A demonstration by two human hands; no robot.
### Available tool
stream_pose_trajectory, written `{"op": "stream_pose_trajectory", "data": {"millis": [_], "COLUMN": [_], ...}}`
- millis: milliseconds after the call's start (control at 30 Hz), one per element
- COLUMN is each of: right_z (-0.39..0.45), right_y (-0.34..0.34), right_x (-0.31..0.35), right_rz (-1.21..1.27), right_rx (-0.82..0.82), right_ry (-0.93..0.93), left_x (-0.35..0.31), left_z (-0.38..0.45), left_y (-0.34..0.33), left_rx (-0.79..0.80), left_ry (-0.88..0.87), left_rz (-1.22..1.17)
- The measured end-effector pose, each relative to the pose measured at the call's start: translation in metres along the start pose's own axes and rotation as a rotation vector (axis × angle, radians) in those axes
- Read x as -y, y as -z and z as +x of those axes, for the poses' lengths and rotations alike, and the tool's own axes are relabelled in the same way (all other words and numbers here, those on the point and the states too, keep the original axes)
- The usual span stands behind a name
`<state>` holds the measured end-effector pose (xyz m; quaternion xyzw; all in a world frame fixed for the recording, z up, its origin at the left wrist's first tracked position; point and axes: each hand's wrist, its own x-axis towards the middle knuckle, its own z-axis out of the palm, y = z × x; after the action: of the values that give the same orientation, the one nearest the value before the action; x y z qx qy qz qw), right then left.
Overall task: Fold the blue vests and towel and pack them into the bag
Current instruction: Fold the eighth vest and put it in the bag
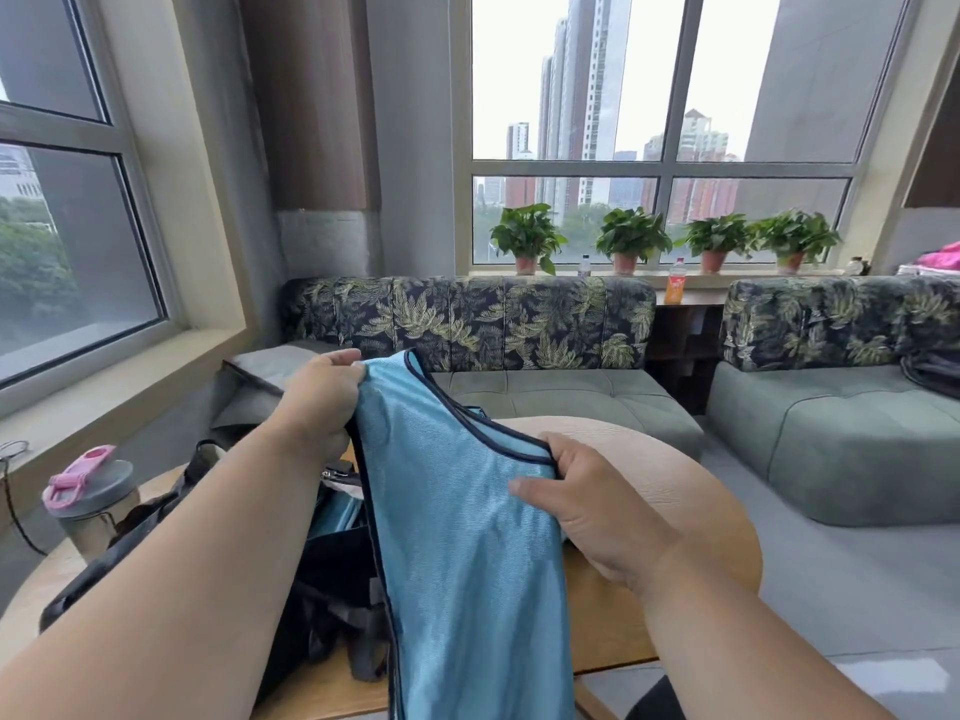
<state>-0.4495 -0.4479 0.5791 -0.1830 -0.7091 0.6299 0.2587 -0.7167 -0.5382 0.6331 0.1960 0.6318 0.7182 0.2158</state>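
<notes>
Between two raised hands, one blue vest [467,537] hangs over the round wooden table [613,631].

Left hand [322,402] has its fingers curled tight on the vest's upper strap, knuckles toward the window; right hand [587,491] pinches the dark-trimmed neckline, thumb on the near face, fingers tucked behind. Below the left fingers sits one black bag [332,574], unzipped, with more blue cloth [337,511] showing inside. Left of that hand stands one bottle with a pink lid [88,501]. Beyond the fingertips: two grey sofas and four potted plants on the sill.
</notes>
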Motion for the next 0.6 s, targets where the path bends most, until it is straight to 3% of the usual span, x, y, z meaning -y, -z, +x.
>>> {"op": "stream_pose_trajectory", "data": {"millis": [67,200,267,367,500,600], "right_z": [0.004,0.013,0.017,0.023,0.026,0.028], "right_y": [-0.004,-0.012,-0.015,-0.015,-0.009,-0.006], "right_x": [0.000,-0.002,-0.001,-0.001,-0.001,-0.003], "right_rz": [0.178,0.417,0.473,0.502,0.578,0.619], "right_rx": [0.023,0.046,0.025,0.059,0.093,0.105], "right_ry": [-0.071,-0.174,-0.199,-0.210,-0.251,-0.260], "left_x": [0.012,0.081,0.125,0.165,0.168,0.165], "left_z": [-0.004,-0.042,-0.064,-0.086,-0.083,-0.087], "left_y": [-0.003,-0.008,-0.007,-0.007,-0.006,-0.007], "left_rx": [0.068,0.410,0.538,0.756,0.712,0.684], "left_ry": [0.098,0.469,0.589,0.559,0.445,0.495], "left_rz": [-0.148,-0.428,-0.385,-0.287,-0.377,-0.446]}}
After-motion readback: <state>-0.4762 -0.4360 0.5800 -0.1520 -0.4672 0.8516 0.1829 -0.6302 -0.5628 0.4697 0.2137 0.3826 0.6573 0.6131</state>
